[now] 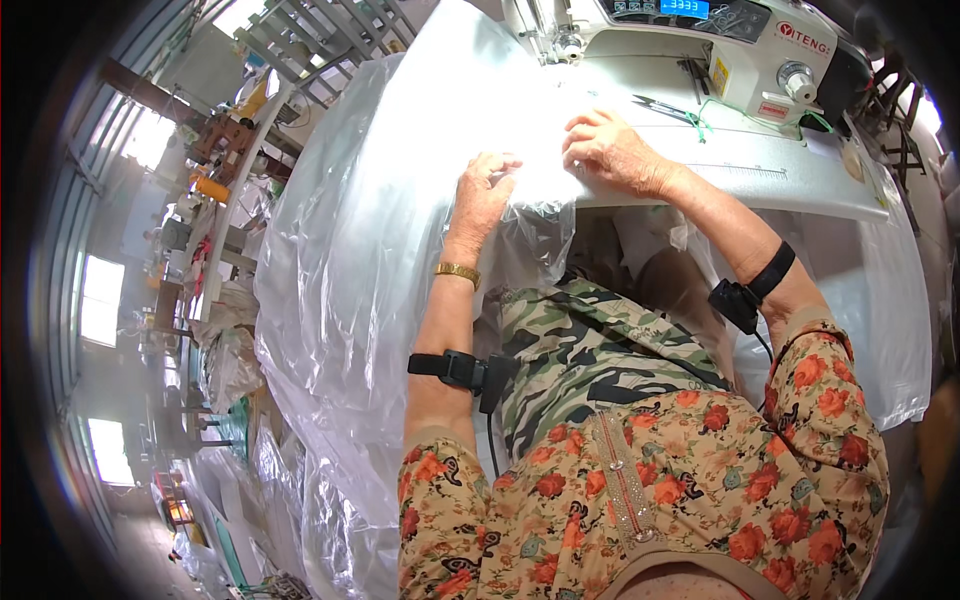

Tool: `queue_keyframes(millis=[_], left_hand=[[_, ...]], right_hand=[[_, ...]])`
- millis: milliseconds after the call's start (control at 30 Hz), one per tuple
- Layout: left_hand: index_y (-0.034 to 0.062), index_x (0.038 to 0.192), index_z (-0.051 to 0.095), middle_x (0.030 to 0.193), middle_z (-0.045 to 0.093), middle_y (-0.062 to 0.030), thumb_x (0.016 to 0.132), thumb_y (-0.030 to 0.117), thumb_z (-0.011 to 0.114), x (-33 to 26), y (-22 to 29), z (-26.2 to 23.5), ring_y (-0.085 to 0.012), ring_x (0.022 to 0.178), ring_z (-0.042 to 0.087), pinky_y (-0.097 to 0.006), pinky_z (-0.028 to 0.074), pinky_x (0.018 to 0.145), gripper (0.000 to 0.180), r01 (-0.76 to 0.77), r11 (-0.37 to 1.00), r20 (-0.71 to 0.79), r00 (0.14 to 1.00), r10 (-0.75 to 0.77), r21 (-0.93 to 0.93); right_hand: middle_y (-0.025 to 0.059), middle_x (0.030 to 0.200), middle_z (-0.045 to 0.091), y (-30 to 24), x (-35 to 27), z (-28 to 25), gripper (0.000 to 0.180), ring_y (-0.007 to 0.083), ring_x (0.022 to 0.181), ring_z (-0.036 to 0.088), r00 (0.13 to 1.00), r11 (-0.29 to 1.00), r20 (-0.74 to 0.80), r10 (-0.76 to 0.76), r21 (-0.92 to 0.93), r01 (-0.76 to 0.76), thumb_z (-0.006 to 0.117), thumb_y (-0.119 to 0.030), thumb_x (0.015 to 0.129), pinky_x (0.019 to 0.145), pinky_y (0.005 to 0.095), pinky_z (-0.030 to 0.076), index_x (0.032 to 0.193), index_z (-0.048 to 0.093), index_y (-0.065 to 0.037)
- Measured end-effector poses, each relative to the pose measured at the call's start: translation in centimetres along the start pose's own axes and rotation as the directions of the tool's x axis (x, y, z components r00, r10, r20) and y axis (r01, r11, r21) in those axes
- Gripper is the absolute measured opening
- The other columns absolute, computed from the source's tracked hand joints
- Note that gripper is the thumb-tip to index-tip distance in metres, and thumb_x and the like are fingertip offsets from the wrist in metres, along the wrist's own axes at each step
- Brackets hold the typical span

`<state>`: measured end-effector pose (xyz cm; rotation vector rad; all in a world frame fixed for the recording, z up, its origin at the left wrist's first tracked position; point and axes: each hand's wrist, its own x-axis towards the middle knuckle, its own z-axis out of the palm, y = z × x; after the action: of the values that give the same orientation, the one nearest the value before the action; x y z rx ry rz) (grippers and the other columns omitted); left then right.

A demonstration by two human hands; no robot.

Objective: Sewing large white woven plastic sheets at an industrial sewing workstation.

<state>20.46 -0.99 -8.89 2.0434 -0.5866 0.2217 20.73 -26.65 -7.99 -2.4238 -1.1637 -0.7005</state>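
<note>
A large clear plastic sheet (345, 230) spreads over the left of the sewing table and hangs in folds down its front. My left hand (482, 198) is at the sheet's right part, its fingers bent and closed on the film. Just right of it, my right hand (612, 152) rests low over the bright work surface with curled fingers; glare hides what lies at its fingertips. Both hands are in front of the needle area (568, 48) of a white sewing machine (745, 60). The hands are apart from each other.
Thread snips (662, 106) with green thread lie on the table right of my right hand. A printed ruler scale (735, 168) runs along the table's front edge. More plastic film (860, 300) hangs at the right. Cluttered shelving (235, 200) stands at far left.
</note>
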Motion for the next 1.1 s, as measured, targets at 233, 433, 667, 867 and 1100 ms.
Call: queue_keyframes(millis=[233,433,667,867,1100], left_hand=[[0.0031,0.093,0.069,0.101,0.065,-0.0107,0.077,-0.004,0.056,0.9,1.4,-0.1,-0.0259,0.098,0.061,-0.036,0.051,0.083,0.022,-0.105,0.977,0.051,0.994,0.097,0.184],[0.0021,0.09,0.069,0.098,0.064,-0.0104,0.078,-0.002,0.06,1.0,2.7,-0.1,-0.0276,0.095,0.061,-0.035,0.049,0.083,0.015,-0.202,0.921,0.119,0.978,0.171,0.332],[-0.0017,0.1,0.068,0.098,0.063,-0.0133,0.079,0.021,0.076,1.2,4.6,0.2,-0.0267,0.091,0.062,-0.035,0.05,0.081,0.032,-0.229,0.934,0.151,0.969,0.194,0.275],[-0.0022,0.099,0.066,0.09,0.064,-0.0139,0.074,0.024,0.08,1.7,4.2,1.0,-0.0244,0.085,0.063,-0.035,0.051,0.078,0.039,-0.198,0.903,0.104,0.98,0.171,0.38],[-0.0016,0.098,0.067,0.076,0.064,-0.0095,0.074,0.016,0.078,4.3,3.1,0.6,-0.0176,0.07,0.06,-0.031,0.051,0.068,0.032,0.049,0.966,0.078,0.994,-0.071,0.253]], right_hand=[[0.0054,0.096,0.063,-0.4,0.2,-0.1,0.018,0.025,0.098,0.058,0.996,0.989,0.082,0.03,0.145,-0.042,0.064,-0.009,0.079,0.092,0.0389,0.043,0.097,0.065,-0.013],[0.0102,0.094,0.064,-0.9,1.6,0.3,0.025,0.0286,0.092,0.06,0.992,0.986,0.005,0.123,0.116,-0.122,0.065,-0.01,0.082,0.083,0.041,0.047,0.106,0.061,-0.011],[0.0109,0.077,0.064,0.4,2.3,1.1,0.017,0.0289,0.076,0.062,0.968,0.964,-0.076,0.239,0.14,-0.227,0.064,-0.01,0.081,0.071,0.0387,0.05,0.098,0.064,-0.01],[0.0125,0.08,0.065,0.1,3.0,0.7,0.02,0.0316,0.08,0.064,0.89,0.854,-0.004,0.456,0.282,-0.437,0.061,-0.018,0.085,0.073,0.0427,0.05,0.102,0.062,-0.008],[0.0154,0.083,0.065,1.3,2.7,1.4,0.022,0.0315,0.081,0.064,0.823,0.744,-0.034,0.566,0.451,-0.493,0.057,-0.018,0.084,0.074,0.0425,0.05,0.102,0.061,-0.006]])
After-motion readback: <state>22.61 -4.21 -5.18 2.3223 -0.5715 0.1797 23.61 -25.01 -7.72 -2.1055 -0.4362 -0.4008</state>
